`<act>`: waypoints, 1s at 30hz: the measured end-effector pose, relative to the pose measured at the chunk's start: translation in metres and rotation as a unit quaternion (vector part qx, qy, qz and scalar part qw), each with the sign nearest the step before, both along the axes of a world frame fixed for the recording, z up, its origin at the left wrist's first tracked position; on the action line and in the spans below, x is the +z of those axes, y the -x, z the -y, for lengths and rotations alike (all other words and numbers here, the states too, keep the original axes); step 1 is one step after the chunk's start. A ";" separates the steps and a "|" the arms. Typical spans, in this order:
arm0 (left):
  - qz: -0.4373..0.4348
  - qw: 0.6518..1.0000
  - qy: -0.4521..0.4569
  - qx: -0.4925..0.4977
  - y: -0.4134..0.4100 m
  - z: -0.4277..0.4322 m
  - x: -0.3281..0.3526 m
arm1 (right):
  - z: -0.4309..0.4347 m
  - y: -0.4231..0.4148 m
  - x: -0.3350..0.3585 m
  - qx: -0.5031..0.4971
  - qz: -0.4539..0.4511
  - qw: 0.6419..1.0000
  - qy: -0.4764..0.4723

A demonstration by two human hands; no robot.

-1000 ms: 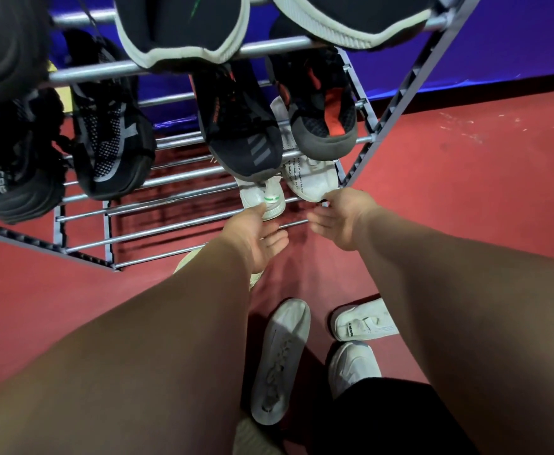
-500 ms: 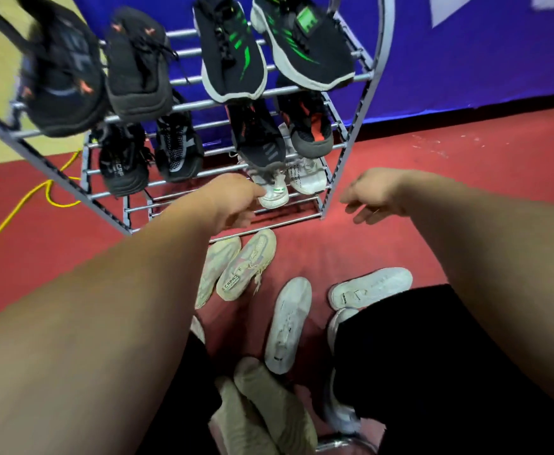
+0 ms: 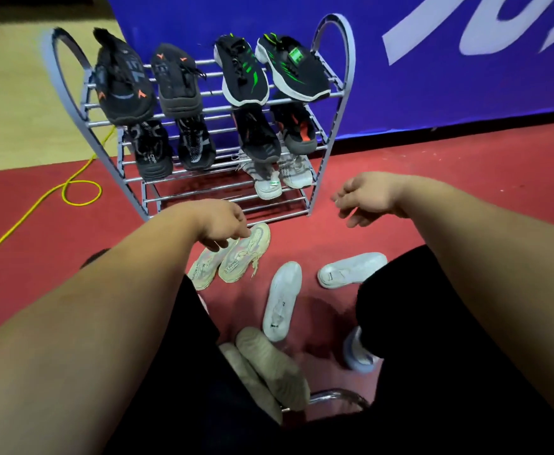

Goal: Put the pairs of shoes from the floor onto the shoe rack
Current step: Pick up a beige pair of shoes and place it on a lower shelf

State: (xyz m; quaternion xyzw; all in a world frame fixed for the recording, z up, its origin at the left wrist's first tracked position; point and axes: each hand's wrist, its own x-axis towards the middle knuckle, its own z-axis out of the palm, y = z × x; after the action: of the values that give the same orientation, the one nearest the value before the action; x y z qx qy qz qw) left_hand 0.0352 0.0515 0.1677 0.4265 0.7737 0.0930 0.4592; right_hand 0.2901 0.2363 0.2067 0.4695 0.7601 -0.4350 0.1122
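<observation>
A metal shoe rack (image 3: 321, 160) stands against the blue wall, with black pairs on its top and middle shelves and a white pair (image 3: 282, 175) on the lower right. On the red floor in front lie a cream pair (image 3: 233, 257) and two white shoes (image 3: 282, 300) (image 3: 351, 269) lying apart. My left hand (image 3: 218, 226) hovers over the toe of the cream pair, fingers pointing down, holding nothing. My right hand (image 3: 364, 197) hangs relaxed and empty to the right of the rack's lower corner.
A yellow cable (image 3: 72, 188) loops on the floor left of the rack. My black-clad legs and beige shoes (image 3: 269, 366) fill the bottom, with a chrome chair bar (image 3: 338, 397) beneath. A blue banner wall (image 3: 433, 77) backs the rack.
Both hands have left the white pair on the lower shelf and drawn back from the rack. The view pulled away, and my left hand dropped toward the cream pair.
</observation>
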 end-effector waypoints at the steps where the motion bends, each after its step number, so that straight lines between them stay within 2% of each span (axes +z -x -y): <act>1: 0.000 1.000 0.010 -0.003 -0.001 -0.001 -0.002 | -0.001 -0.009 -0.005 -0.008 0.017 1.000 -0.010; 6: -0.013 0.999 0.047 -0.025 -0.012 -0.015 -0.022 | -0.008 -0.042 -0.052 -0.077 0.037 0.995 -0.055; 9: -0.014 0.997 0.065 -0.041 -0.020 -0.022 -0.045 | -0.009 -0.035 -0.076 -0.016 0.094 0.995 -0.031; 12: -0.041 0.988 0.122 -0.082 -0.017 -0.020 -0.067 | -0.011 -0.012 -0.090 0.006 0.064 0.998 -0.008; 14: -0.067 0.978 0.168 -0.105 -0.007 -0.015 -0.081 | -0.015 0.004 -0.100 0.038 0.076 0.996 0.006; 17: -0.066 0.974 0.202 -0.083 0.007 -0.006 -0.103 | -0.018 0.028 -0.118 0.071 0.108 0.991 0.040; 21: -0.059 0.982 0.176 -0.022 0.009 0.004 -0.136 | -0.016 0.054 -0.143 0.087 0.132 0.985 0.063; 25: -0.013 0.987 0.161 -0.024 -0.007 0.026 -0.187 | 0.005 0.070 -0.187 0.085 0.153 0.979 0.102; 30: 0.009 0.969 0.241 0.050 -0.026 0.058 -0.250 | 0.051 0.055 -0.261 0.071 0.189 0.968 0.147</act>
State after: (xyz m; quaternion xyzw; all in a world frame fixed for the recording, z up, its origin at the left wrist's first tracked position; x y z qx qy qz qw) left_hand 0.0615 -0.0067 -0.0824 0.2630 0.7893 -0.0694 0.5505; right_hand 0.2347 0.1857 -0.0542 0.4661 0.6845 -0.4361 0.3522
